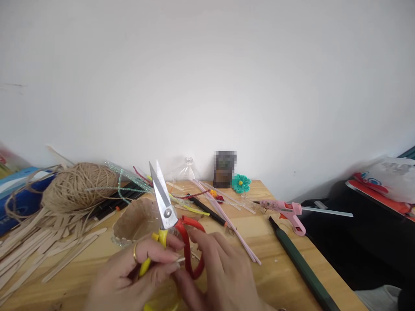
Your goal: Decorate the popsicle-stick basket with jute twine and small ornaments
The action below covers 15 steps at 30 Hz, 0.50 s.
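Note:
A pair of scissors stands blades up in front of me, slightly parted at the tips, with one yellow and one red handle. My left hand, a gold ring on one finger, is closed, its thumb and forefinger pinching a small pale piece of stick. The yellow handle passes behind those fingers. My right hand is curled at the red handle loop, its thumb low by the left fingertips. Just behind the left hand sits a scalloped, brownish bowl, partly hidden by the hand and scissors.
Loose wooden sticks and a twine ball lie left. Pink straws, a black glue stick or pen and a teal flower are behind. A pink glue gun and dark green tool lie right, near the table edge.

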Available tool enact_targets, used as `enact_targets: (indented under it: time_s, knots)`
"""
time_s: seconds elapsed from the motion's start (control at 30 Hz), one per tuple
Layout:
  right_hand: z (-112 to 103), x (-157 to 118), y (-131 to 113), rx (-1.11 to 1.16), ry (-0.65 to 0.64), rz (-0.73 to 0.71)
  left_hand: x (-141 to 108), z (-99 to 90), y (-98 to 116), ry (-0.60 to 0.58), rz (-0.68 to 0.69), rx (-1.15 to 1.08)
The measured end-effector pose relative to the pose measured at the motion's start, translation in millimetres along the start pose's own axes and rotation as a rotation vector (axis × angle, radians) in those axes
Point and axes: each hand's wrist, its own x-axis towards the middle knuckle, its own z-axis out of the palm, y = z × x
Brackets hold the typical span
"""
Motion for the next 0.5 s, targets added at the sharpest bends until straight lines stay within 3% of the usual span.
enact_targets:
  time_s: [0.13,0.37,0.5]
  knots:
    - [14,6,-1,0.212,-0.075,0.239,11,-5.5,-2,-0.119,0.074,0.07]
    - [26,5,7,0.408,-0.112,0.505,14,-4.9,10,-0.357,-0.156,-0.186]
    - [23,5,15,0.494,-0.121,0.72,12,-9.0,15,-0.299,-0.177,-0.252]
